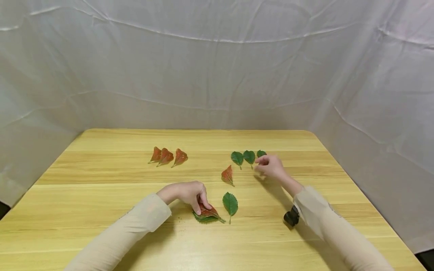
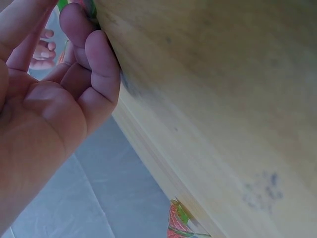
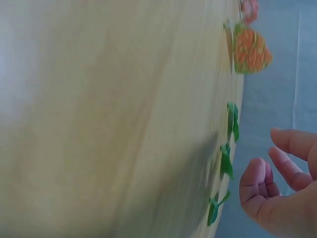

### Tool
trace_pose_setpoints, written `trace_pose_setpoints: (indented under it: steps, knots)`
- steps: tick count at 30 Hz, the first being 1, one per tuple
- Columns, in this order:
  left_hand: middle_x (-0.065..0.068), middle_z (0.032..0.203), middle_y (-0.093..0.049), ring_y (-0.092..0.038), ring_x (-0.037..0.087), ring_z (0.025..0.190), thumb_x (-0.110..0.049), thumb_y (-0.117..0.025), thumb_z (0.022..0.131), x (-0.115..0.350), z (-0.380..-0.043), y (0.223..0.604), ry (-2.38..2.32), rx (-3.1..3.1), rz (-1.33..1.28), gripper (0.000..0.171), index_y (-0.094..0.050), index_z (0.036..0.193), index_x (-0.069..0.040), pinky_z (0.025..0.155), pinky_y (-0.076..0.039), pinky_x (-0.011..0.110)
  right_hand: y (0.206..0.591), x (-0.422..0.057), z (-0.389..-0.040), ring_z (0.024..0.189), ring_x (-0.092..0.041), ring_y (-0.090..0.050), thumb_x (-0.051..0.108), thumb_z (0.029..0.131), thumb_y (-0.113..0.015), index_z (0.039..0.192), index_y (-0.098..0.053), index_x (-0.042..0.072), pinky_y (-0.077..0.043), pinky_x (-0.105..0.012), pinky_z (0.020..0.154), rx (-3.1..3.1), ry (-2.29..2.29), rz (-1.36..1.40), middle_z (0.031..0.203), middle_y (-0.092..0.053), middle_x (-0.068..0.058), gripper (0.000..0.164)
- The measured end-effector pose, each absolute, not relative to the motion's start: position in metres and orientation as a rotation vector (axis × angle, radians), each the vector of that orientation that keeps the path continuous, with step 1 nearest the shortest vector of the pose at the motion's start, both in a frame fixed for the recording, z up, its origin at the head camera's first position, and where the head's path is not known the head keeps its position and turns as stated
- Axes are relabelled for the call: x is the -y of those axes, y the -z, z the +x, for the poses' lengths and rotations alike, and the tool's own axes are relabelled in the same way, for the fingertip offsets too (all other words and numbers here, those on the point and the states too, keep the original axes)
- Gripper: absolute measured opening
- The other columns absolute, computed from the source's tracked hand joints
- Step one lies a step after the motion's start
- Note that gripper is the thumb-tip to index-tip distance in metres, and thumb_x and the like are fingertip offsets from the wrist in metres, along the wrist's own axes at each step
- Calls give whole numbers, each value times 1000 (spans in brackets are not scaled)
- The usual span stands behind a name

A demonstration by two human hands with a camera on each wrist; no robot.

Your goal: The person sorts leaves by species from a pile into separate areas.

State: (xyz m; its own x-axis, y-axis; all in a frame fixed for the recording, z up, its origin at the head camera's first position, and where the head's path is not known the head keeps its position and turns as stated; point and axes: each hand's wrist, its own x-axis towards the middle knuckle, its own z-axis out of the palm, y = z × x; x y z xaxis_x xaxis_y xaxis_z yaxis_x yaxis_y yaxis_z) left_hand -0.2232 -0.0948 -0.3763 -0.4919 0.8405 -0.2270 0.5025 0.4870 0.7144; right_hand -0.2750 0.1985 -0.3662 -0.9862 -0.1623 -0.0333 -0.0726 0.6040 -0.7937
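At the near middle of the table, my left hand (image 1: 191, 194) pinches a red leaf (image 1: 207, 213) with thumb and fingers. Green leaves (image 1: 203, 219) show from underneath it. In the left wrist view the fingers of that hand (image 2: 74, 84) are curled, and just a sliver of leaf shows past them. My right hand (image 1: 271, 166) hovers beside the far-right green leaf (image 1: 261, 153), partly covering it. Its fingers are loosely bent with nothing between them, as the right wrist view of the hand (image 3: 282, 183) also shows. Two more green leaves, one nearer (image 1: 249, 156), lie to its left.
Three red leaves (image 1: 165, 156) lie in a row at the back left. Between the hands are a single red leaf (image 1: 227, 175) and a single green leaf (image 1: 230, 204). A pale curtain (image 1: 217, 75) surrounds the wooden table (image 1: 101, 165) at the back and sides.
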Motion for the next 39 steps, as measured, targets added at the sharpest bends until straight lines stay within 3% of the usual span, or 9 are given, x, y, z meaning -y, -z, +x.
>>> trace_pose_setpoints:
  steps: [7, 12, 16, 25, 39]
  knots:
    - [1, 85, -66, -44, -1, 59, 0, -74, 66, 95, -223, 376, -772, -2173, 1134, 29, -70, 94, -2, 54, -38, 15, 369, -190, -260, 67, -23, -54, 1, 78, -65, 100, -59, -9, -49, -35, 59, -2690, 1329, -311, 78, -56, -8, 25]
    - [2, 85, -66, -44, -1, 58, 2, -74, 66, 95, -223, 376, -780, -2171, 1133, 29, -70, 94, -1, 54, -38, 15, 370, -181, -249, 70, -16, -51, 2, 77, -66, 99, -60, -8, -48, -28, 59, -2685, 1279, -384, 80, -55, -7, 25]
    - [2, 86, -66, -44, 0, 58, 2, -74, 66, 95, -222, 374, -788, -2166, 1120, 28, -69, 94, -1, 53, -38, 15, 372, -174, -241, 69, -16, -51, 2, 77, -67, 99, -60, -9, -47, -25, 58, -2649, 1292, -439, 80, -55, -7, 25]
    - [3, 87, -67, -47, 0, 58, 4, -73, 67, 95, -221, 375, -801, -2155, 1092, 28, -69, 95, 0, 52, -39, 15, 375, -162, -225, 66, -16, -50, 0, 76, -67, 95, -60, -10, -48, -31, 52, -2532, 1335, -622, 78, -53, -8, 23]
    - [3, 87, -67, -48, -2, 59, 4, -73, 66, 95, -222, 376, -821, -2151, 1088, 28, -70, 93, -1, 52, -41, 15, 384, -151, -215, 62, -11, -49, 4, 70, -73, 96, -64, -5, -44, -23, 50, -2426, 1196, -784, 80, -57, -9, 29]
